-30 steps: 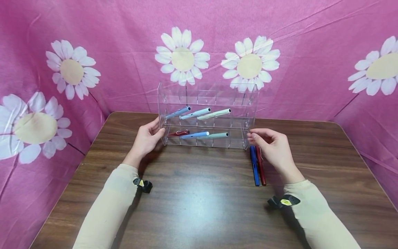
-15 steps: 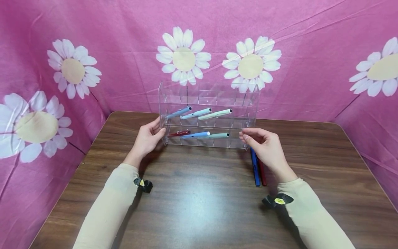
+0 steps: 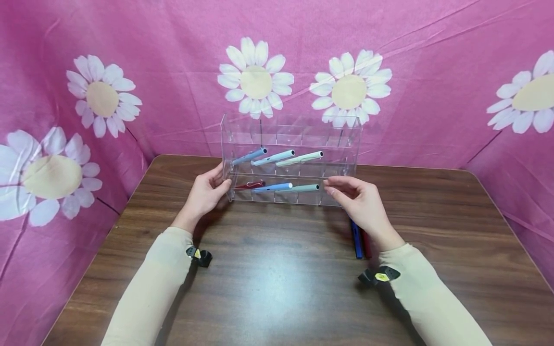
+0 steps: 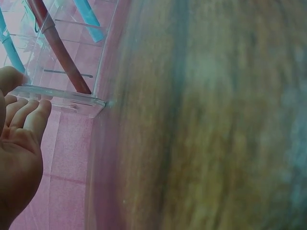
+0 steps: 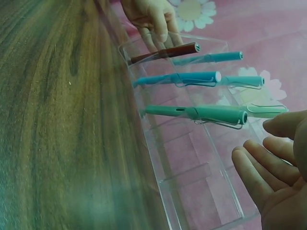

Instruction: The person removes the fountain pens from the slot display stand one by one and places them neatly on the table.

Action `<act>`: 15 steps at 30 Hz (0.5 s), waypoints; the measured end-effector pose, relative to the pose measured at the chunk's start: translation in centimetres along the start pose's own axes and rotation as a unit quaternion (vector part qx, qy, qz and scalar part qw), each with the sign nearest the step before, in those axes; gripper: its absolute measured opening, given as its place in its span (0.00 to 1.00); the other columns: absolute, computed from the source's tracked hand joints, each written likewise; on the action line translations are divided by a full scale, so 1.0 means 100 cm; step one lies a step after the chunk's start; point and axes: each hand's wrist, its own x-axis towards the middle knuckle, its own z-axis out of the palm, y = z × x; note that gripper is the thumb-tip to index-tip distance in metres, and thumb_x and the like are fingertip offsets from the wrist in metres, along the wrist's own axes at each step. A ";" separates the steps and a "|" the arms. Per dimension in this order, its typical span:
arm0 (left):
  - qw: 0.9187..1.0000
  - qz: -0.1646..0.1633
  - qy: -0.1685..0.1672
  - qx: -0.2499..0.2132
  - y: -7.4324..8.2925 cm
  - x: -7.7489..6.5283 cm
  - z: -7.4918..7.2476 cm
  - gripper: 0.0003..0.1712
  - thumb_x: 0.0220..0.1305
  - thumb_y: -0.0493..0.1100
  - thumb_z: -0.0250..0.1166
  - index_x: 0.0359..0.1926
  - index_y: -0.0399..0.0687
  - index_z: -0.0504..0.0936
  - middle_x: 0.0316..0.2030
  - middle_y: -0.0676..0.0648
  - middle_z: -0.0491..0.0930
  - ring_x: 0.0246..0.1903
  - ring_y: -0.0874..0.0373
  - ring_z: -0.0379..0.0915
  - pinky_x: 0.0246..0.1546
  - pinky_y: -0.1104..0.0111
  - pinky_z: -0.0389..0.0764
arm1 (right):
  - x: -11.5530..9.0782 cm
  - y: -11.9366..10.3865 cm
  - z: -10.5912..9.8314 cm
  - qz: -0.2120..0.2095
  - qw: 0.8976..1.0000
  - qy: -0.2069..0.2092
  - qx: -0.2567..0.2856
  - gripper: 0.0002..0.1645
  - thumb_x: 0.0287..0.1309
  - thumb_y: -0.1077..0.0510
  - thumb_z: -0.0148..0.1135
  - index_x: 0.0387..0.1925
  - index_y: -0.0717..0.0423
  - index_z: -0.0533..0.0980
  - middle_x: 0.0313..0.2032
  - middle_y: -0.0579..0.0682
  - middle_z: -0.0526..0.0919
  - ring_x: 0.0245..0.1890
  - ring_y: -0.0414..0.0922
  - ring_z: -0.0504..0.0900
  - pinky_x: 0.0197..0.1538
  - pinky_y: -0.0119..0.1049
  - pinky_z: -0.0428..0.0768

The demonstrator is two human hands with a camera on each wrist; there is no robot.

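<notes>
A clear acrylic pen rack (image 3: 311,201) stands upright at the back of the table. My left hand (image 3: 207,194) pinches its left side panel, thumb on one face and fingers on the other, as the left wrist view shows. In the lower tier lie a dark red pen (image 5: 177,51), a blue pen (image 5: 168,78) and a green pen (image 5: 211,115). The upper tier holds a steel-blue pen (image 3: 248,156), a light blue pen (image 3: 272,158) and a pale green pen (image 3: 299,159). My right hand (image 3: 361,202), fingers loosely bent and holding nothing, hovers just right of the green pen.
On the brown wooden table (image 3: 259,288), a dark blue pen (image 3: 357,242) and a second dark red pen (image 3: 367,246) lie side by side, partly hidden under my right hand. A pink cloth (image 3: 182,96) with white daisies hangs behind and at both sides.
My right hand has moved left from the rack's right end toward the green pen, covering more of the two pens on the table. My left hand stays on the rack.
</notes>
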 end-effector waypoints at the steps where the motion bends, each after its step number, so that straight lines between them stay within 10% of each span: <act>1: 1.000 0.001 -0.001 0.000 -0.001 0.000 0.000 0.34 0.74 0.24 0.58 0.78 0.25 0.62 0.72 0.27 0.71 0.72 0.34 0.71 0.60 0.84 0.78 | 0.001 0.000 0.002 0.000 1.000 -0.001 0.000 0.15 0.70 0.66 0.69 0.56 0.64 0.86 0.51 0.65 0.91 0.44 0.25 0.88 0.49 0.21 0.87; 15: 1.000 0.008 -0.002 0.008 0.000 0.000 0.000 0.34 0.74 0.24 0.58 0.79 0.27 0.63 0.72 0.27 0.71 0.71 0.34 0.71 0.61 0.82 0.78 | 0.007 0.000 0.018 0.018 0.999 -0.023 0.016 0.20 0.70 0.66 0.70 0.61 0.67 0.83 0.57 0.67 0.89 0.45 0.23 0.86 0.50 0.20 0.86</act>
